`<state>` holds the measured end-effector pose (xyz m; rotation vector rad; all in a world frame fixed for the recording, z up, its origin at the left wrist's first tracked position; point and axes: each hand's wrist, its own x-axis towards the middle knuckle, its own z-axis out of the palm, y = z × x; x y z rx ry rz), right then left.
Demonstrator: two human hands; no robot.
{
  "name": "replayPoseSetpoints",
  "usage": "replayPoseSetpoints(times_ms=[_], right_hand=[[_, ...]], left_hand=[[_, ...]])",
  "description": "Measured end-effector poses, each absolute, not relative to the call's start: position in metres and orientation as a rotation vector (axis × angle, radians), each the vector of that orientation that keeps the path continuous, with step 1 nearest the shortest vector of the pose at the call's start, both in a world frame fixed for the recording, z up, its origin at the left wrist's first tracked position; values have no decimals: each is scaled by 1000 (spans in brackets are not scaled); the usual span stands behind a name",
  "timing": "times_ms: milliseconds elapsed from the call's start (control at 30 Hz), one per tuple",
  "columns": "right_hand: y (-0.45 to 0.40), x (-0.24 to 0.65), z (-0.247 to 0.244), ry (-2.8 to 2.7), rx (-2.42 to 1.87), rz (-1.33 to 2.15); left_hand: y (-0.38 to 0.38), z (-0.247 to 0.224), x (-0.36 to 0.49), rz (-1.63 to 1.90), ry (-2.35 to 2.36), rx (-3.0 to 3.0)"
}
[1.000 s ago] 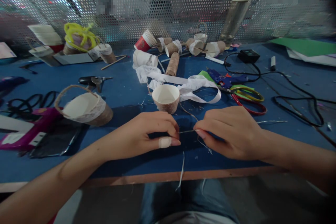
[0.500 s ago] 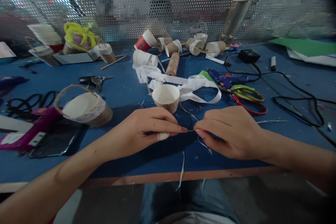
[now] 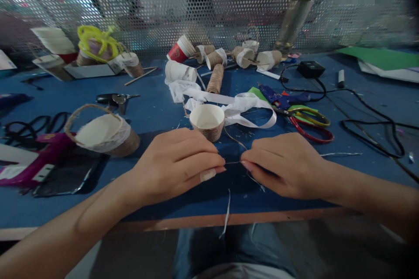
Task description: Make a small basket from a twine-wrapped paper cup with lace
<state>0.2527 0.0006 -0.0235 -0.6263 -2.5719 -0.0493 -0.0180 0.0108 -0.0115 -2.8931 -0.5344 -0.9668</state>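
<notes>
A thin strand of twine (image 3: 233,162) stretches between my two hands, low over the blue table. My left hand (image 3: 183,163), with a bandage on one finger, pinches one end of it. Opposite, my right hand (image 3: 284,165) is closed on the other end. Just beyond my left hand stands an upright cup (image 3: 211,133) wrapped in brown twine, its white inside showing. From beside that cup a brown length of twine (image 3: 236,140) runs toward my right hand. A small basket (image 3: 126,144) with a lace rim and twine handle leans at the left.
White ribbon and lace (image 3: 250,109) lie behind the cup, with a twine roll (image 3: 215,79). Scissors (image 3: 310,124) and a blue glue gun (image 3: 278,96) are at right, beside black cables. A purple glue gun (image 3: 49,157) rests at left. A perforated metal screen (image 3: 163,17) stands behind.
My left hand has shifted left, away from my right hand, so a longer piece of strand shows between them. My right hand has hardly moved.
</notes>
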Motion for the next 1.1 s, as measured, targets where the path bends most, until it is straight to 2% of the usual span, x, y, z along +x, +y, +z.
replayPoseSetpoints(times_ms=[333,567,900,1100], right_hand=[[0,251,-25,-2606,-680,-26],[-2,250,-25,-2576,-665,-110],[-2,251,-25,-2603,-548,-473],[-3,255,-19,-2647,-321,-579]], left_hand=[[7,-9,-22,-832,-378,-2777],[5,-18,-19,-905,-521,-2795],[5,-13,-12,-887,-1195,-3316],[7,-7,-11,-775,-1574,-3550]])
